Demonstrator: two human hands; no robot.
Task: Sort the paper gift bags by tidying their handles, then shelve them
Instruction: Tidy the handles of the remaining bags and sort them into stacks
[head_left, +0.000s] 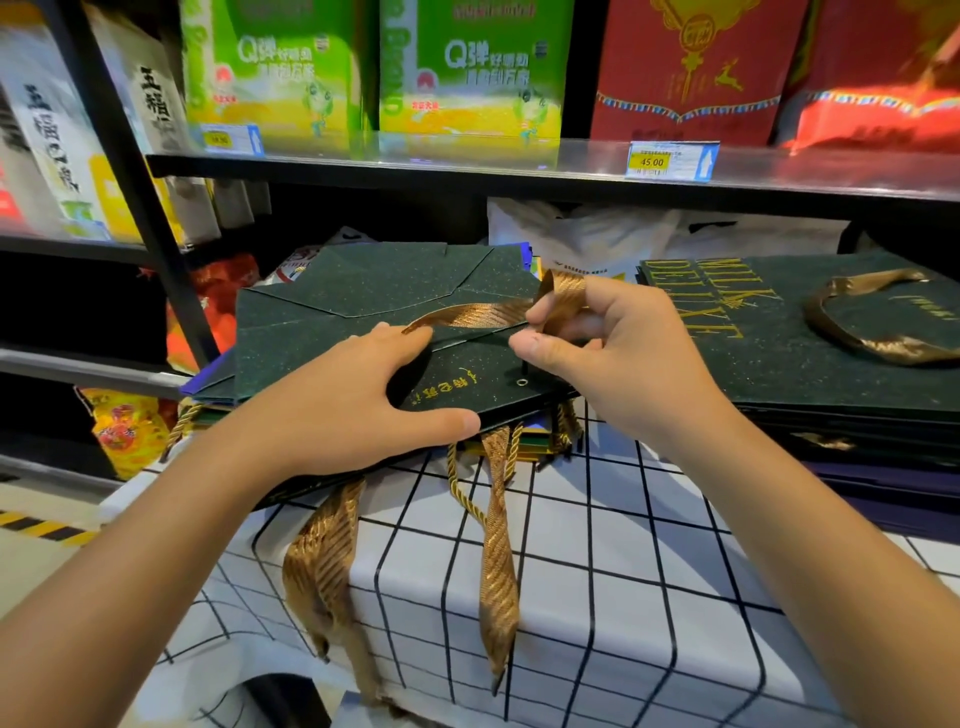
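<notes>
Shop shelving fills the head view: a black shelf (467, 174) above the hands carries green boxes (467, 73) and a red gift box (691, 67), with a yellow price tag (652, 162) on its edge. Below the hands a white cloth with a black grid (597, 571) covers the work surface. On it lies a flat dark green gift bag (363, 312), topmost of a stack, under and between both hands. The left hand (358, 400) lies flat on the bag with straight fingers pressing it down, thumb stretched toward the bag's near edge. The right hand (608, 353) pinches a gold ribbon handle (478, 314), which loops over its fingers and runs across the bag to the left hand's fingertips. Beneath the left hand, more gold ribbon handles (498, 545) and a twisted gold cord (462, 483) hang over the cloth's edge. Right of the right hand sits a second stack of green bags (810, 364) printed "MILK DELUXE", a ribbon handle lying on top.
</notes>
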